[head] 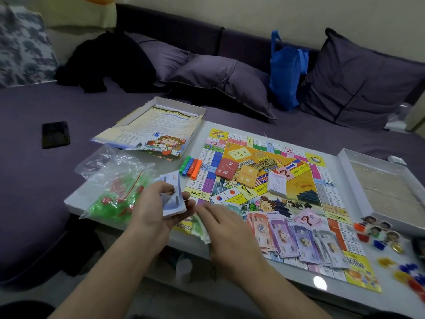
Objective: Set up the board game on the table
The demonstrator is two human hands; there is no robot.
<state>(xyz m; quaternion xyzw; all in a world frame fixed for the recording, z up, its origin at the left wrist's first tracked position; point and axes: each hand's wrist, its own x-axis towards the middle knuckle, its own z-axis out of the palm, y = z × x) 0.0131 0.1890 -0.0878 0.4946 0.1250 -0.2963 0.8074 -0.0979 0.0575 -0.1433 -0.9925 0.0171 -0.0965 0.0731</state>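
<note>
A colourful game board (319, 180) lies flat on the white table (78, 199). My left hand (154, 208) grips a stack of blue play banknotes (173, 196) above the board's near left corner. My right hand (227, 229) lies with straight fingers on a pile of green banknotes (201, 229). Red, purple and pale banknotes (296, 236) are spread over the board's near edge. Red cards (226, 168), orange cards (247, 177) and a white card deck (277, 183) sit in the board's middle.
A bag of green and red pieces (115, 194) lies left of my hands. Coloured sticks (190, 166), the box lid with a rule sheet (156, 130), an open box tray (381, 187) and character pawns (379, 231) surround the board. A phone (55, 134) rests on the sofa.
</note>
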